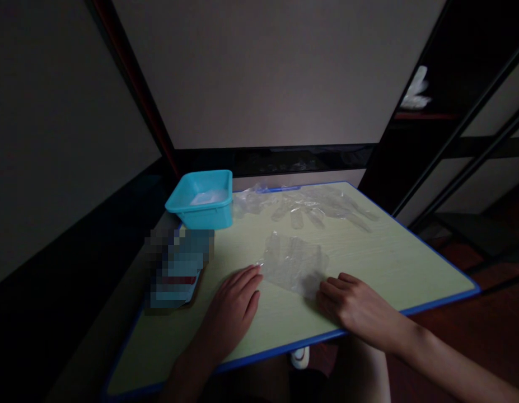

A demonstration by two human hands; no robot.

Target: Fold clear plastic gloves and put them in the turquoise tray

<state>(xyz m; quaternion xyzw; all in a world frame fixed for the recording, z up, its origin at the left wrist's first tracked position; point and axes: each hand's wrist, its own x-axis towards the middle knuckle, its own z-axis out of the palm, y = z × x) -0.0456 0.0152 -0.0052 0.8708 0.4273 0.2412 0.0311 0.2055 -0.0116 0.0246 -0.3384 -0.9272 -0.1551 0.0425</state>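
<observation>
A clear disposable plastic glove (290, 260) lies spread and wrinkled on the table in front of me. My left hand (238, 299) rests palm down, its fingers stretched out, with the fingertips at the glove's left edge. At the glove's lower right corner, my right hand (343, 299) has its fingers curled together on the plastic; the fingertips are partly hidden. More clear plastic gloves (322, 204) lie flat, overlapping, along the back of the table.
The pale table (393, 263) has a blue rim. A turquoise basket (206, 215) holding something whitish stands at the back left. Nearer me on the left is a pixelated, unreadable bluish object (179, 274). Cabinet panels (276, 73) rise behind the table.
</observation>
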